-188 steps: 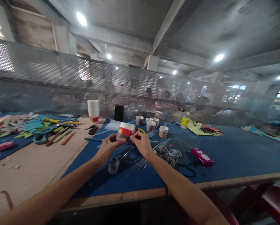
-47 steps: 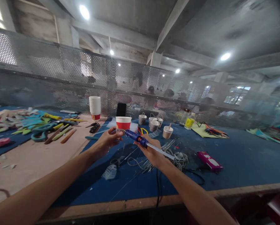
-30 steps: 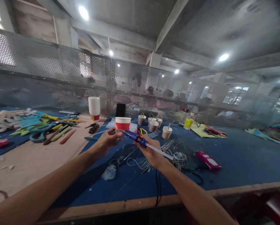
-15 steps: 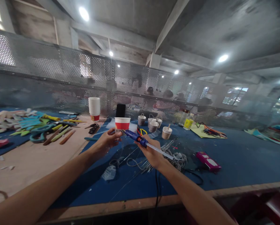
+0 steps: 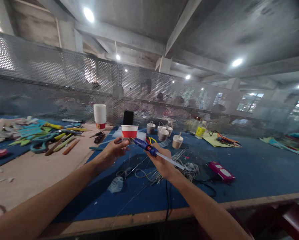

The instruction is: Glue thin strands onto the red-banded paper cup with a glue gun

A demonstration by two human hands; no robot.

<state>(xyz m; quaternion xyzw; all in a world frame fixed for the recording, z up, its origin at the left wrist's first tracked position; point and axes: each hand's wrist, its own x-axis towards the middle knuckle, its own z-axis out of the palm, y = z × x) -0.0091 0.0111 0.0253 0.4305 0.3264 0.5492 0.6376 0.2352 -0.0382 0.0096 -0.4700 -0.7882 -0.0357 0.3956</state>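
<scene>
My right hand (image 5: 161, 160) is wrapped round a blue hot glue gun (image 5: 143, 144), from whose back a long whitish glue stick (image 5: 170, 160) sticks out. The gun's nozzle points left, close to the fingertips of my left hand (image 5: 114, 149). Thumb and fingers of that hand are pinched together on something small and pale that I cannot make out. Just beyond the fingers stands a red and white paper cup (image 5: 129, 131), its lower part hidden. A tangle of grey cord (image 5: 189, 169) and thin wires lies under and beside my right hand.
Several small cord-wrapped cups (image 5: 163, 134) stand behind the gun, near yellow-handled pliers (image 5: 152, 140). A cup stack (image 5: 99, 116) and phone (image 5: 128, 118) are at the back. Scissors (image 5: 40, 143) and tools lie left; a magenta box (image 5: 221, 172) and yellow-labelled bottle (image 5: 201, 130) right.
Almost nothing differs. The whole view has shifted very slightly, and both hands keep their places at the nozzle.
</scene>
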